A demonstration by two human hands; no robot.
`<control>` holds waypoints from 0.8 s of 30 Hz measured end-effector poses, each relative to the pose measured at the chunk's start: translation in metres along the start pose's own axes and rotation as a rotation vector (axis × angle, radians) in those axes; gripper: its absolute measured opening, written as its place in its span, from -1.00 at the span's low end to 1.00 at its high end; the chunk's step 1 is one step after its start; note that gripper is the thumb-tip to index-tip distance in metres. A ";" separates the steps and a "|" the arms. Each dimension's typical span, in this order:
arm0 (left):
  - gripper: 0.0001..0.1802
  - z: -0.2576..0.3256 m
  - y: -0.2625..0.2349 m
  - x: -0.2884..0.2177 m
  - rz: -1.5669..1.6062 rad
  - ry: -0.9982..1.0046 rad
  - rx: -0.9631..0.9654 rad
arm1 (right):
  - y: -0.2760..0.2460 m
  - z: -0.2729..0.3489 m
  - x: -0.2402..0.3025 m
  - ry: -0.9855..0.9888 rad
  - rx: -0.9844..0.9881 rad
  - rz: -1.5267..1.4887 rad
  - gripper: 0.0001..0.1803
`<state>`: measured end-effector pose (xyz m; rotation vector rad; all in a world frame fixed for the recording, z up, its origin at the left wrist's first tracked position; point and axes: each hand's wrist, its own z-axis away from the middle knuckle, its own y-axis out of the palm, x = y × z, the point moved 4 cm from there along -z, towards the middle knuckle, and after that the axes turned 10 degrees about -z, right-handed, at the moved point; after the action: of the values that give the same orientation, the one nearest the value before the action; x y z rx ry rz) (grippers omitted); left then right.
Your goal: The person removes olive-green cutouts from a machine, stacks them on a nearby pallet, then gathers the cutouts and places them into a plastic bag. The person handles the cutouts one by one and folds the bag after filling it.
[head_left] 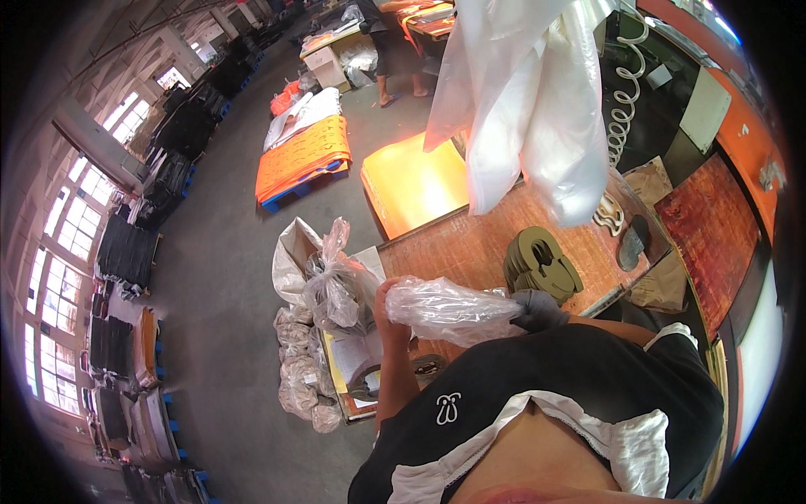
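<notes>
A crumpled clear plastic bag (457, 309) stretches between my two hands in front of my chest. My left hand (393, 312), bare, is closed around its left end. At the other end, my right hand (537, 311) in a dark grey glove grips the plastic; its fingertips are partly hidden. Just beyond the right hand, a stack of olive-green ring-shaped cutouts (544, 262) sits on the worn wooden table (441, 244). Whether the bag has anything inside cannot be made out.
Large translucent plastic sheets (525, 101) hang over the table's far side. Left of it stand knotted clear bags (332, 286) and several filled bags (295, 365). A cutting die (608, 214) and coiled hose (623, 101) are at right. Orange sheets (306, 160) lie on a pallet.
</notes>
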<state>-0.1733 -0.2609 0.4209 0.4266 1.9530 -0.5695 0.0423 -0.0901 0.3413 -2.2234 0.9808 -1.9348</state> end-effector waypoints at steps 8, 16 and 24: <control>-0.78 0.002 0.002 0.005 0.088 -0.037 -0.008 | -0.003 0.002 0.015 -0.017 -0.065 -0.085 -0.59; -0.80 0.003 -0.001 0.006 -0.031 0.013 -0.032 | -0.004 0.001 0.016 0.024 -0.127 -0.097 -0.49; -0.83 0.006 0.000 0.005 -0.034 0.006 -0.061 | -0.008 0.001 0.040 -0.117 -0.192 -0.164 -0.52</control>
<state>-0.1713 -0.2638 0.4144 0.3577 1.9810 -0.5300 0.0472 -0.1030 0.3798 -2.5653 1.0381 -1.8131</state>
